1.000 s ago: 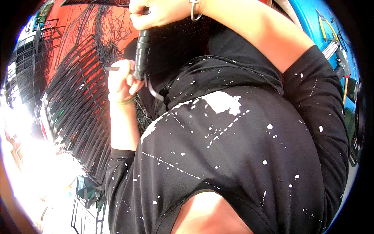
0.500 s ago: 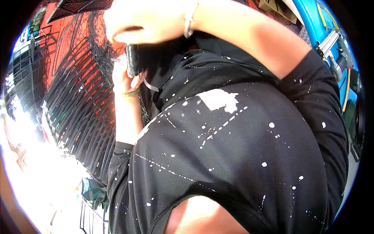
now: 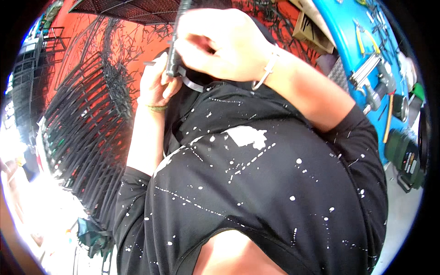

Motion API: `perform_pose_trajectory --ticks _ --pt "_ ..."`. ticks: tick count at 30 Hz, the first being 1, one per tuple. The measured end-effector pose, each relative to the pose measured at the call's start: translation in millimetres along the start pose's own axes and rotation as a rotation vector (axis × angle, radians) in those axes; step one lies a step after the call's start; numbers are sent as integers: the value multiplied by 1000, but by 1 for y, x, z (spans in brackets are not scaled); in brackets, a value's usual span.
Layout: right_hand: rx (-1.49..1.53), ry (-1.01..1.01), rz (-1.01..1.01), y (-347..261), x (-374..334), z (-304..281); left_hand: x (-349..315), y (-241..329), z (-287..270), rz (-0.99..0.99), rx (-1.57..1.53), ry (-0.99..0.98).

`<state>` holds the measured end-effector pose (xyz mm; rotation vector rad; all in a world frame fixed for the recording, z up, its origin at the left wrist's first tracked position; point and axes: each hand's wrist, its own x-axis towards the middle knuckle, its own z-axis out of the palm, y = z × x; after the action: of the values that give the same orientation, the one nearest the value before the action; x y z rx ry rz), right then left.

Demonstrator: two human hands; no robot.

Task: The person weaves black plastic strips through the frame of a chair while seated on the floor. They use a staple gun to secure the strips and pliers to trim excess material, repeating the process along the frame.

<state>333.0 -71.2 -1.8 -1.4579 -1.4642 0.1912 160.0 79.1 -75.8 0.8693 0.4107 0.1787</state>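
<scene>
A black rod [image 3: 172, 64], wound with a dark flat strip, stands nearly upright in front of my body. Around its upper part my right hand [image 3: 222, 43] is closed, fingers wrapped on the rod. My left hand [image 3: 154, 85] is at the rod's lower end, its fingers pinched together there. A loose grey-black strip tail [image 3: 192, 85] curls out to the right from that end, over my dark clothing. Another short strip end [image 3: 149, 63] sticks out left of my left fingers. Exactly what the left fingertips grip is partly hidden.
A thick bundle of long black strips [image 3: 82, 142] lies at the left. Strip scraps cover the red ground [image 3: 137, 39]. A black woven panel [image 3: 133, 10] is at the top. On the blue table [image 3: 330, 13] lie yellow-handled pliers [image 3: 361, 37] and a metal tool [image 3: 366, 68].
The view has shifted, showing more of the table and woven panel. The rod and both hands appear farther right; the rod's lower end is higher, and its upper part now shows above my right hand.
</scene>
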Motion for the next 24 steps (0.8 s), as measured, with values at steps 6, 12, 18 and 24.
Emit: perform_pose_trajectory --ticks 6,12,18,24 --pt "-44 -471 438 -8 6 -8 27 -3 15 35 40 -132" --pt "-47 -223 384 1 -8 -3 36 0 25 61 22 -137" --pt "169 -162 175 4 -2 2 37 -1 24 40 -34 -142" --pt "445 -197 370 -3 3 5 34 -6 21 103 -13 -162"
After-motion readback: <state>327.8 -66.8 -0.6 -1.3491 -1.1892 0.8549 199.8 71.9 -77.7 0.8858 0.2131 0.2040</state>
